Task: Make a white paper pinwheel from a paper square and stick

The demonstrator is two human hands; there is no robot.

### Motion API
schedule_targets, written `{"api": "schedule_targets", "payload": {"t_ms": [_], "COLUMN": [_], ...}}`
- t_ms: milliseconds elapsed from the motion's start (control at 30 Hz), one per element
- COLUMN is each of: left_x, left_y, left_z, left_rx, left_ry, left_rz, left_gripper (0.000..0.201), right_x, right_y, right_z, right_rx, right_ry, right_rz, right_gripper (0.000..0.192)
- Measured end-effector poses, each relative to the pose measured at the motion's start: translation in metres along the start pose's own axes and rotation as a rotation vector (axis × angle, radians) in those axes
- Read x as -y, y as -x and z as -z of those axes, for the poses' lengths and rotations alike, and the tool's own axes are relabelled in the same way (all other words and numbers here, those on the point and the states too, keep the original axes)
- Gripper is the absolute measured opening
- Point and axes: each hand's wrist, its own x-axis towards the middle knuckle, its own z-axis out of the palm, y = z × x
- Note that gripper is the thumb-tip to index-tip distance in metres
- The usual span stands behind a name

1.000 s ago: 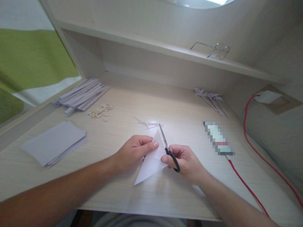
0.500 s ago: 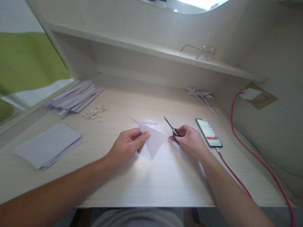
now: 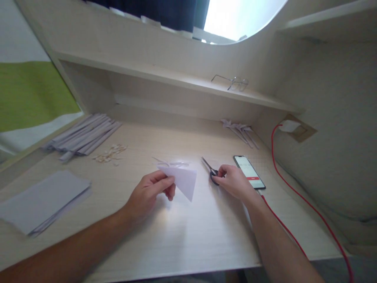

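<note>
Presently, the left hand (image 3: pixel 149 191) is pinching a white folded paper triangle (image 3: pixel 182 180) between thumb and fingers, holding it just above the pale wooden desk (image 3: pixel 188 232) with its point hanging down toward the near edge. The right hand (image 3: pixel 232 181) is gripping the black handles of a small pair of steel-bladed scissors (image 3: pixel 210 169), which are lying against the desk just to the right of the paper triangle; the blades are pointing away toward the back panel and appearing close together, though the exact gap cannot be told.

Just behind the paper triangle, thin white paper slivers (image 3: pixel 171 162) are lying on the desk. Right of the scissors, close to the right hand, a black smartphone (image 3: pixel 249 171) is lying face up with its screen lit, and a red cable (image 3: pixel 297 196) is running from it toward the near edge and looping back to a white charger (image 3: pixel 289 125) in the side wall.

Well to the left of the paper triangle, a flat stack of grey paper sheets (image 3: pixel 41 201) is resting near the desk's left edge; behind it, a bundle of grey folded paper strips (image 3: pixel 84 136) and a scatter of small tan scraps (image 3: pixel 110 153) are lying. Far back to the right, several folded grey paper pieces (image 3: pixel 240 131) are resting. On the shelf above, thin wire-framed spectacles (image 3: pixel 234 82) are sitting.
</note>
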Motion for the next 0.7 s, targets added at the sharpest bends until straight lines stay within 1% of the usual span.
{"api": "schedule_targets", "payload": {"t_ms": [267, 367, 400, 433, 467, 500, 533, 567, 633, 700], "left_x": [-0.001, 0.002, 0.003, 0.004, 0.006, 0.007, 0.008, 0.009, 0.01, 0.011], "left_y": [-0.003, -0.004, -0.004, -0.004, -0.005, -0.005, -0.005, -0.005, -0.005, -0.006], "left_z": [0.005, 0.006, 0.006, 0.005, 0.005, 0.005, 0.004, 0.003, 0.001, 0.0], "left_rx": [0.026, 0.035, 0.043, 0.052, 0.063, 0.074, 0.088, 0.1, 0.119, 0.126], "left_ry": [0.139, 0.151, 0.154, 0.157, 0.159, 0.16, 0.157, 0.147, 0.112, 0.074], "left_rz": [0.047, 0.045, 0.047, 0.052, 0.056, 0.06, 0.065, 0.07, 0.076, 0.082], "left_gripper": [0.024, 0.023, 0.022, 0.022, 0.021, 0.021, 0.021, 0.021, 0.021, 0.022], "right_x": [0.002, 0.005, 0.008, 0.013, 0.018, 0.023, 0.028, 0.033, 0.041, 0.044], "right_y": [0.006, 0.01, 0.012, 0.014, 0.017, 0.021, 0.025, 0.028, 0.034, 0.038], "right_z": [0.004, 0.006, 0.005, 0.004, 0.002, 0.0, -0.003, -0.005, -0.011, -0.015], "right_rx": [-0.011, -0.081, -0.108, -0.121, -0.109, -0.069, 0.003, 0.079, 0.15, 0.179], "right_ry": [0.021, 0.029, -0.029, -0.135, -0.29, -0.487, -0.678, -0.806, -0.96, -1.025], "right_rz": [0.058, 0.081, 0.099, 0.126, 0.162, 0.2, 0.238, 0.269, 0.299, 0.312], "right_gripper": [0.014, 0.019, 0.021, 0.023, 0.024, 0.025, 0.026, 0.025, 0.022, 0.02]}}
